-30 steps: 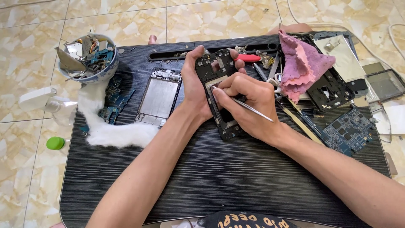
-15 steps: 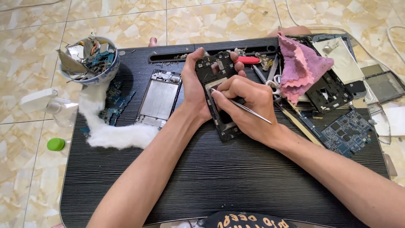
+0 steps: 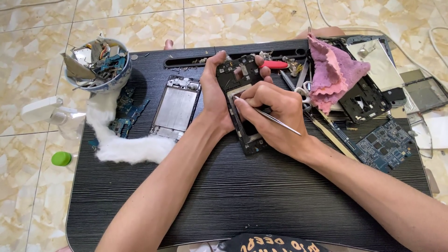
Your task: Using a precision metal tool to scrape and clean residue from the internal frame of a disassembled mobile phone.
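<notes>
**A:** Head view, what's in hand?

**B:** Left hand (image 3: pixel 215 95) is wrapped around the black phone frame (image 3: pixel 242 105), thumb side on its left edge, fingertips hooked over the top right corner. Frame sits near the middle of the black wood-grain table (image 3: pixel 242 196), long axis running away from the person, slightly tilted.

**A:** Right?

**B:** Right hand (image 3: pixel 275 114) is pinched closed on thin metal tweezers (image 3: pixel 273 119). Tip is down on the upper part of the frame, just by the index finger. Shaft slants back to the right over the hand. Heel of the hand rests across the frame's lower right.

**A:** Can you see what the tip touches?

**B:** No, too small and partly covered by fingers.

**A:** Surroundings?

**B:** Left of the frame, just beside the left wrist: a silver phone mid-frame (image 3: pixel 176 107), flat. Further left a strip of white cotton (image 3: pixel 116 140) lying over small blue circuit boards (image 3: pixel 126 119). Bowl (image 3: pixel 100 65) of scrap parts at the table's far left corner. Red-handled screwdriver (image 3: pixel 275 64) just past the left fingertips. Pink cloth (image 3: pixel 333 74) to the right, draped on another black phone frame (image 3: pixel 366 100). Larger blue circuit board (image 3: pixel 385 144) near the right edge.

**A:** Off the table?

**B:** On the tiled floor to the left: a clear bottle with white cap (image 3: pixel 51 114) and a green cap (image 3: pixel 61 158).
</notes>
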